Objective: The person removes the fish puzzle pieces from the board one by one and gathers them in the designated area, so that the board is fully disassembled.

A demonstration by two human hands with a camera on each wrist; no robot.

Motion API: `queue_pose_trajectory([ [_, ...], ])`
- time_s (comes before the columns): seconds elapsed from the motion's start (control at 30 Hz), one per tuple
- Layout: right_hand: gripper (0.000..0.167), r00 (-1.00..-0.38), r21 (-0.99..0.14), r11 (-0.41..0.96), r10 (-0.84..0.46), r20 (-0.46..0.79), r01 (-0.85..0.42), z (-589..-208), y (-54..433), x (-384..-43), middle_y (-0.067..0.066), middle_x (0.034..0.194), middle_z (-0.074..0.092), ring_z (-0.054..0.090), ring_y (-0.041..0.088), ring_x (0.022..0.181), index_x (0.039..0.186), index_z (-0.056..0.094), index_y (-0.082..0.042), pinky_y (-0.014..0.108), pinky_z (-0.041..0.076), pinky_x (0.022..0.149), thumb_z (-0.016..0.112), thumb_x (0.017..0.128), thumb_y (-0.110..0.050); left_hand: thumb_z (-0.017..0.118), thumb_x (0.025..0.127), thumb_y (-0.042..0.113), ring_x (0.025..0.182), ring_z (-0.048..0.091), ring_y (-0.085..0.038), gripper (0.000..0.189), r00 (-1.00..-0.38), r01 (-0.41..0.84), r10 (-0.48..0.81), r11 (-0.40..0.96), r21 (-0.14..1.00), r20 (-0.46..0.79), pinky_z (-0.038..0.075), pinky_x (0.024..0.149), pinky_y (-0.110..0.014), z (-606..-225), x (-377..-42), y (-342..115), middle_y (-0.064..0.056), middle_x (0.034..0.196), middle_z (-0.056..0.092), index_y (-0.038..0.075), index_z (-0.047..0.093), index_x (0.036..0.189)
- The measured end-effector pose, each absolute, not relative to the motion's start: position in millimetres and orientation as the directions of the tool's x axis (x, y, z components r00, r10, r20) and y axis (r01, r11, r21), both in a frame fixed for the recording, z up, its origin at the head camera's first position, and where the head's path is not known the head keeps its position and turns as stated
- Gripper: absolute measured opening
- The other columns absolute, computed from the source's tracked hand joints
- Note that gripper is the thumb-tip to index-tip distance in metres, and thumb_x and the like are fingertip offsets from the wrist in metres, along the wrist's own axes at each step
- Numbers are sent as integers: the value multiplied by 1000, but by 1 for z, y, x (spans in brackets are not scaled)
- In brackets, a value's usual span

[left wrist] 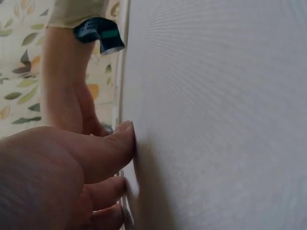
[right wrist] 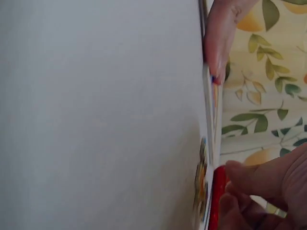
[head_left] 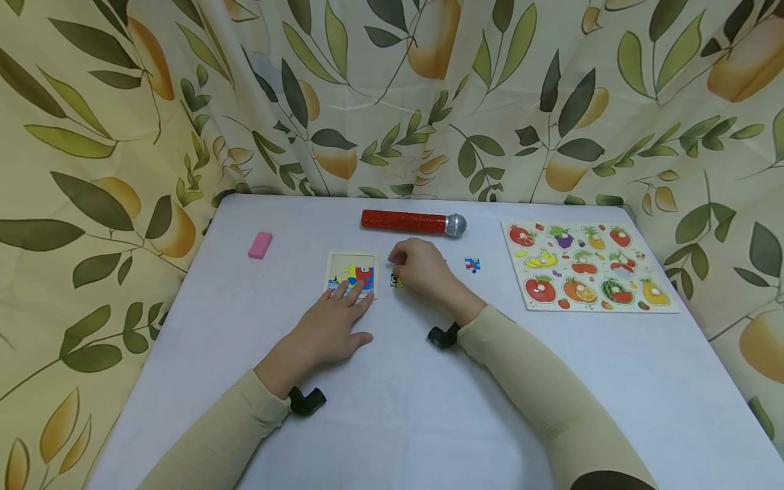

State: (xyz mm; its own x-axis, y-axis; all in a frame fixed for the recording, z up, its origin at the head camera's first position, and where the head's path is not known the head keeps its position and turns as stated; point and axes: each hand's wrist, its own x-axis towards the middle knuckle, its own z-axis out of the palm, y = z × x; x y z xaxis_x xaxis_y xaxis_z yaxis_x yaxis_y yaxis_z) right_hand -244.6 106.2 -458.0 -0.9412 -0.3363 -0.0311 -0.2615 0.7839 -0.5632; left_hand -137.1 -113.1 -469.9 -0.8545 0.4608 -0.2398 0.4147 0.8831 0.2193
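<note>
Pink block (head_left: pixel 260 245) lying by the table's (head_left: pixel 380 422) left edge, left hand (head_left: pixel 327 330) resting spread fingers on a puzzle tray (head_left: pixel 340 261) toward the far edge, right hand (head_left: pixel 420 269) holding curled fingers above a loose piece (head_left: pixel 397 281) — cannot tell if pinching.

The left hand (head_left: pixel 331 330) spreads across the near part of the puzzle tray (head_left: pixel 352 254) and bars entry there — the far part lies uncovered. The right hand (head_left: pixel 422 265) fills the space between tray and loose piece (head_left: pixel 472 265), its forearm (head_left: pixel 539 381) crossing the near right. A red microphone (head_left: pixel 407 221) lies across the far approach. White cloth (head_left: pixel 294 248) offers passage between tray and pink block (head_left: pixel 260 246), loose piece and fruit board (head_left: pixel 591 308), and both arms (black wrist devices (head_left: pixel 307 401) jut in).
</note>
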Motion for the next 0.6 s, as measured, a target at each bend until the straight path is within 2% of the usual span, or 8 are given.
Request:
queue_pose_trajectory([
  [0.23,18,-901,-652,692,-434,-32,-310,-457,72,-251,6,109,73,67,23,98,116,80,-11,36,60,89,72,100,-9,63,102,60,168,19,-42,82,-851,415,465,880,229,-243,23,135,-60,-468,-138,-114,-6,181,24,23,34,170],
  [0.37,22,-880,-667,672,-473,-54,-321,-459,55,-257,6,114,73,67,23,102,122,80,-12,36,60,94,70,102,-9,62,103,59,168,18,-42,81,-846,422,476,873,245,-241,22,135,-60,-469,-138,-114,-7,181,23,23,35,170],
  [0.6,28,-847,-666,686,-510,-152,-293,-462,41,-262,6,117,71,63,22,102,126,80,-12,36,59,94,68,101,-6,62,104,56,168,17,-42,81,-849,424,476,873,240,-232,22,135,-60,-469,-136,-114,-6,181,20,23,32,171],
])
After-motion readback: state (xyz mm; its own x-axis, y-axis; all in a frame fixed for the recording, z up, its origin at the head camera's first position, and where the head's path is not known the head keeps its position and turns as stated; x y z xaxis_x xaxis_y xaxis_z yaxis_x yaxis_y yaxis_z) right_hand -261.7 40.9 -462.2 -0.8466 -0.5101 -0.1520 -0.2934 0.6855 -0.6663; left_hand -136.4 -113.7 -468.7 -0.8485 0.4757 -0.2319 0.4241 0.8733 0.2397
